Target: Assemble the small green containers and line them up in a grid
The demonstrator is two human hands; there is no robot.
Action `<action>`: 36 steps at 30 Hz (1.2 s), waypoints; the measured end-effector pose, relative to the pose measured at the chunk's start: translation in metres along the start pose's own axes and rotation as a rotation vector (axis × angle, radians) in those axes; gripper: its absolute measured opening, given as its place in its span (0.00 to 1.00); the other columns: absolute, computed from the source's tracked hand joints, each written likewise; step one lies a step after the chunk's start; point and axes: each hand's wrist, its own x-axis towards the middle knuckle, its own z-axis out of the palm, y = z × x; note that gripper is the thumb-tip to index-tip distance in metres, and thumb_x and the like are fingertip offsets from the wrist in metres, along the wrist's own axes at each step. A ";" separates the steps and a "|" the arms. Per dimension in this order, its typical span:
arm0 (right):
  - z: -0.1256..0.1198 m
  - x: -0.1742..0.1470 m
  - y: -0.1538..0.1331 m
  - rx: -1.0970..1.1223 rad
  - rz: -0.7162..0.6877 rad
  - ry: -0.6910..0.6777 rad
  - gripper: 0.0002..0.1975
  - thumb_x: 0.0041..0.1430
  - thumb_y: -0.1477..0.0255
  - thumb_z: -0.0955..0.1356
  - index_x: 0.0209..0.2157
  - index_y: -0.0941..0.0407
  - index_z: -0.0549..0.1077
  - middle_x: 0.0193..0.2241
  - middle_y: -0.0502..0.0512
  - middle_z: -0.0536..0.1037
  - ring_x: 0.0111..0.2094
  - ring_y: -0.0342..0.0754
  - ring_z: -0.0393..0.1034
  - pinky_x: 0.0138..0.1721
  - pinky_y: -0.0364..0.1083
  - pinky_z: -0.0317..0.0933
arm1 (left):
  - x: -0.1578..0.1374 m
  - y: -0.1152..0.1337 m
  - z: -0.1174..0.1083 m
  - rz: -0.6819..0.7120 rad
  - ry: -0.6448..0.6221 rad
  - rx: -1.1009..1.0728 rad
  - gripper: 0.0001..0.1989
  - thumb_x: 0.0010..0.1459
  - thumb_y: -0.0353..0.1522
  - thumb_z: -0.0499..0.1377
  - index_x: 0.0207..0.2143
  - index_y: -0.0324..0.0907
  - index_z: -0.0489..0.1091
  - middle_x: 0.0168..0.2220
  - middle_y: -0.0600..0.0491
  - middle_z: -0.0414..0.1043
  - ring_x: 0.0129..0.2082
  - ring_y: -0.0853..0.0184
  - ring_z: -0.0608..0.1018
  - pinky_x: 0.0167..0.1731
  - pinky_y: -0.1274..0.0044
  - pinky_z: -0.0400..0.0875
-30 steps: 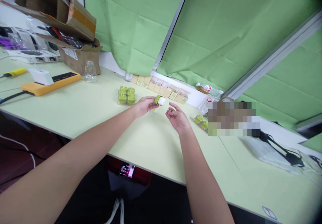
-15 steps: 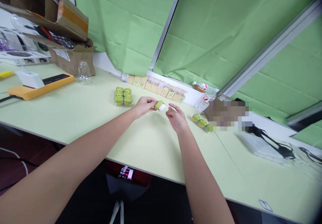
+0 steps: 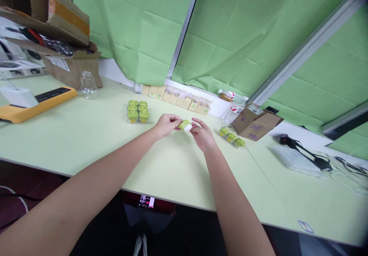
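Above the middle of the table, my left hand (image 3: 168, 125) pinches a small green-and-white lid (image 3: 185, 125) between thumb and fingers. It is tilted, with its white side facing down and to the right. My right hand (image 3: 202, 134) meets its right edge with the thumb and fingertips, its index finger partly raised. To the left stands a block of several small clear containers with green lids (image 3: 138, 111). A shorter row of similar green-lidded containers (image 3: 231, 137) is to the right of my right hand.
Small cardboard boxes (image 3: 179, 99) line the wall at the back. Plastic bottles (image 3: 231, 113) and a brown carton (image 3: 255, 122) stand at back right, near black cables (image 3: 306, 152). At left are an orange power strip (image 3: 54, 97), a clear jar (image 3: 88, 85) and stacked cartons (image 3: 70, 66).
My right hand has come in to touch the lid, which has moved slightly right and turned with my left hand. The view has shifted a little.
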 end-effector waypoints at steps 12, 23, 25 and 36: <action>-0.006 0.006 0.005 0.004 -0.001 0.048 0.24 0.32 0.85 0.70 0.36 0.56 0.75 0.33 0.51 0.69 0.33 0.41 0.66 0.40 0.44 0.67 | 0.004 -0.007 0.001 0.034 0.047 0.113 0.06 0.51 0.31 0.67 0.26 0.36 0.75 0.26 0.51 0.74 0.26 0.69 0.76 0.34 0.71 0.78; -0.005 0.003 0.000 0.083 0.020 0.028 0.27 0.31 0.88 0.69 0.38 0.57 0.75 0.33 0.52 0.70 0.32 0.40 0.66 0.41 0.43 0.67 | 0.005 -0.010 -0.003 0.076 0.071 0.176 0.06 0.52 0.31 0.65 0.27 0.36 0.75 0.27 0.51 0.75 0.26 0.70 0.77 0.31 0.74 0.78; -0.005 0.003 -0.003 0.116 0.014 0.017 0.27 0.31 0.88 0.68 0.38 0.58 0.74 0.33 0.52 0.70 0.30 0.39 0.65 0.41 0.43 0.67 | 0.006 -0.010 -0.005 0.089 0.071 0.207 0.05 0.53 0.31 0.64 0.28 0.36 0.76 0.28 0.51 0.75 0.26 0.70 0.77 0.31 0.75 0.78; -0.004 -0.002 -0.015 0.205 0.028 -0.045 0.25 0.33 0.90 0.66 0.38 0.57 0.73 0.32 0.52 0.71 0.30 0.38 0.65 0.37 0.42 0.68 | 0.010 -0.012 -0.011 0.137 0.080 0.331 0.07 0.54 0.32 0.63 0.29 0.36 0.75 0.29 0.51 0.75 0.29 0.70 0.77 0.30 0.76 0.79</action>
